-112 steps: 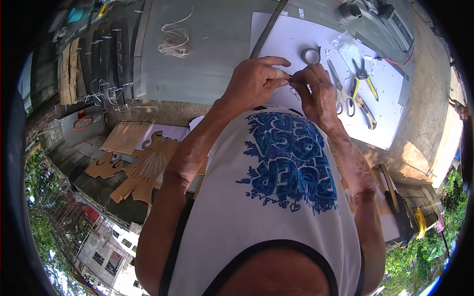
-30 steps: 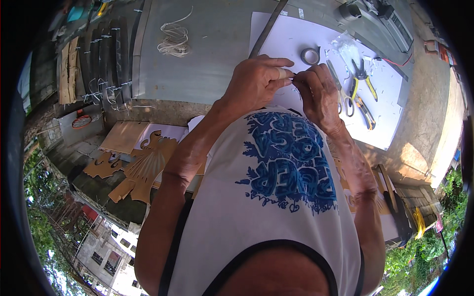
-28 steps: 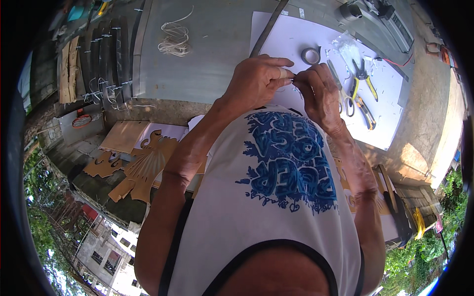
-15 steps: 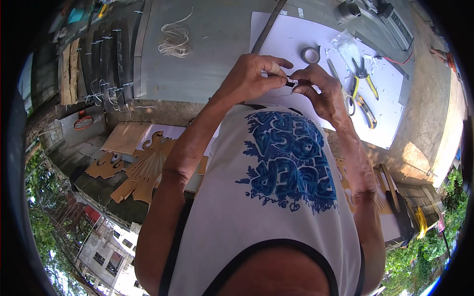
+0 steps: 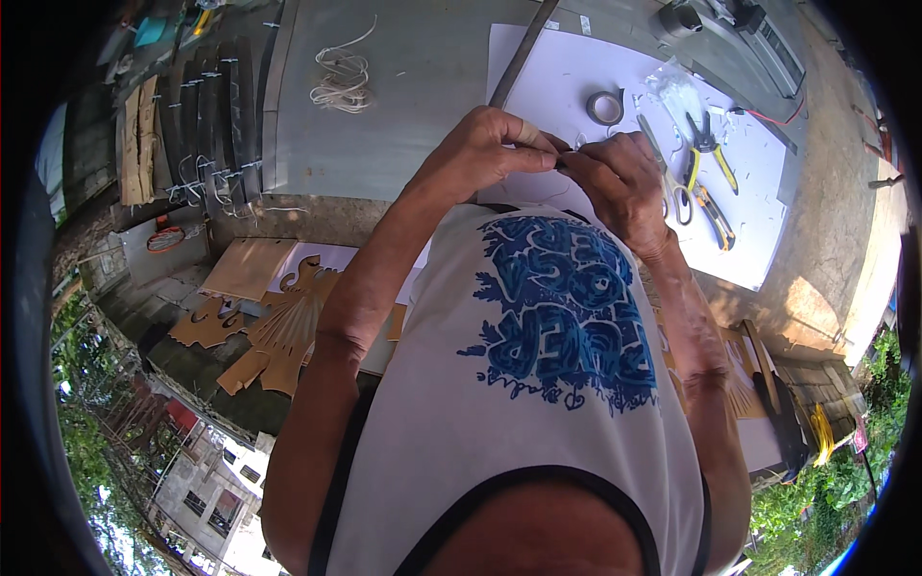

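Note:
My left hand and my right hand meet above the white sheet, close in front of the shirt. Both pinch a small black piece, mostly covered by the fingertips; its exact kind is hidden. A pale wrap circles a finger of my left hand. Past that hand, a long dark strip runs away across the sheet. Just beyond my right hand lies a roll of dark tape. Scissors rest beside that hand, partly hidden by it.
Yellow-and-black pliers and a utility knife lie right of the scissors. A clear plastic bag sits farther back. White cord is coiled on the grey tabletop. Dark strips line the left; cut brown panels lie lower left.
My right hand has turned and its fingers have curled over the black piece, covering most of it. My left index finger has come down toward the thumb.

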Available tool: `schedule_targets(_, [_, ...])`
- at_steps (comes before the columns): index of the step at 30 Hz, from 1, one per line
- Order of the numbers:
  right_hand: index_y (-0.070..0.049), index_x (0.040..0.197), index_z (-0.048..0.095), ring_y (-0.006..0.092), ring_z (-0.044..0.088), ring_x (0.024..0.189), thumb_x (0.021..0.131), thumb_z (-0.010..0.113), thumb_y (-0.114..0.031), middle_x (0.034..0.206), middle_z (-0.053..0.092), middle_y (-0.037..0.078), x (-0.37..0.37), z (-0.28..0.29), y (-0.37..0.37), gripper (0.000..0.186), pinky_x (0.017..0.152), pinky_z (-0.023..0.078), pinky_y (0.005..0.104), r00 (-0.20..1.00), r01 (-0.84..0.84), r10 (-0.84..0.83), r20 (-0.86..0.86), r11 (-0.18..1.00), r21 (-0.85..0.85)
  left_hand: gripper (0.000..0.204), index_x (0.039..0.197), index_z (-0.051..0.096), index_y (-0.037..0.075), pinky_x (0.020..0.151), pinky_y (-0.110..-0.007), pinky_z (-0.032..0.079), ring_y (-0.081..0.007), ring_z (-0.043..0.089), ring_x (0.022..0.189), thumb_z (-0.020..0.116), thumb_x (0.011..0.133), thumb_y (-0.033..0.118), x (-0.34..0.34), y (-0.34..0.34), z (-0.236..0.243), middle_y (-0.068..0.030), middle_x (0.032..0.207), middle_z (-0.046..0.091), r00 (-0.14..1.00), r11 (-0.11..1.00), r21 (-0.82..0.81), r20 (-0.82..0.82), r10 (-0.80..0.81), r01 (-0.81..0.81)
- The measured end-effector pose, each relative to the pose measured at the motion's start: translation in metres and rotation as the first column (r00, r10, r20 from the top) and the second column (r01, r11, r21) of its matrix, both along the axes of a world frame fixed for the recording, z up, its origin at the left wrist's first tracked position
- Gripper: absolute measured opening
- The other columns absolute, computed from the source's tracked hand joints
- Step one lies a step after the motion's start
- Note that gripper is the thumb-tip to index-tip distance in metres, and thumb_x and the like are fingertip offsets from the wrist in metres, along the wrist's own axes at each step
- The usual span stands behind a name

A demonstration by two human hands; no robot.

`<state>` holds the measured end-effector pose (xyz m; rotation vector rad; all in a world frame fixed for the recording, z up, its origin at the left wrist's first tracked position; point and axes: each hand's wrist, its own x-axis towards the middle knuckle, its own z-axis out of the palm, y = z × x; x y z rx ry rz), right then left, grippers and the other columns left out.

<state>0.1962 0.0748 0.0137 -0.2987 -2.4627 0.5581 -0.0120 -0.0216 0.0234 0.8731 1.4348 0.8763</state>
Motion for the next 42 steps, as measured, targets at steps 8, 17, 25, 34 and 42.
schedule_targets(8, [-0.007, 0.090, 0.076, 0.0174, 0.061, 0.074, 0.079, 0.083, -0.010, 0.082, 0.072, 0.003, 0.000, -0.002, -0.003, 0.013, 0.070, 0.045, 0.0331, 0.992, 0.115, -0.123, -0.012, 0.957, -0.266, 0.015, 0.103, 0.080, 0.005, 0.063, -0.026, 0.050, -0.0100, 0.064, 0.072, 0.075, 0.089, 0.008, 0.009, -0.008, -0.014, -0.0059, 0.086, 0.076, 0.987, 0.951, 0.310, -0.156, 0.035, 0.016])
schedule_targets(17, [-0.007, 0.091, 0.078, 0.0127, 0.063, 0.081, 0.083, 0.082, -0.010, 0.084, 0.073, 0.002, 0.004, 0.000, 0.004, 0.009, 0.079, 0.049, 0.0319, 0.975, 0.220, -0.088, 0.206, 0.555, -0.802, 0.012, 0.098, 0.079, 0.008, 0.060, -0.029, 0.050, -0.0177, 0.066, 0.065, 0.078, 0.086, 0.011, 0.016, -0.008, -0.027, -0.0094, 0.084, 0.074, 0.877, 0.772, 0.613, -0.451, 0.167, 0.168])
schedule_targets(25, [-0.005, 0.093, 0.078, 0.0147, 0.063, 0.080, 0.086, 0.079, -0.011, 0.086, 0.072, 0.003, 0.005, 0.003, 0.004, 0.009, 0.079, 0.049, 0.0328, 0.971, 0.227, -0.068, 0.230, 0.573, -0.788, 0.019, 0.097, 0.081, 0.008, 0.054, -0.027, 0.045, -0.0120, 0.059, 0.059, 0.083, 0.084, 0.022, 0.020, -0.009, -0.018, -0.0078, 0.082, 0.075, 0.949, 0.909, 0.417, -0.295, 0.110, 0.024])
schedule_targets(34, [-0.005, 0.094, 0.077, 0.0156, 0.063, 0.081, 0.084, 0.080, -0.011, 0.087, 0.073, 0.004, 0.006, 0.007, 0.004, 0.012, 0.082, 0.049, 0.0330, 0.958, 0.264, -0.046, 0.282, 0.516, -0.815, 0.015, 0.094, 0.082, 0.008, 0.052, -0.027, 0.043, -0.0104, 0.055, 0.055, 0.083, 0.082, 0.018, 0.021, -0.008, -0.019, -0.0085, 0.078, 0.075, 0.963, 0.926, 0.376, -0.242, 0.119, -0.020])
schedule_targets(42, [-0.004, 0.096, 0.076, 0.0167, 0.066, 0.083, 0.081, 0.083, -0.011, 0.087, 0.073, 0.004, 0.007, 0.008, 0.004, 0.018, 0.082, 0.052, 0.0360, 0.963, 0.237, -0.034, 0.268, 0.584, -0.776, 0.014, 0.093, 0.080, 0.003, 0.059, -0.028, 0.047, -0.0123, 0.057, 0.062, 0.078, 0.084, 0.013, 0.021, -0.009, -0.013, -0.0081, 0.083, 0.076, 0.939, 0.943, 0.334, -0.327, 0.104, 0.012])
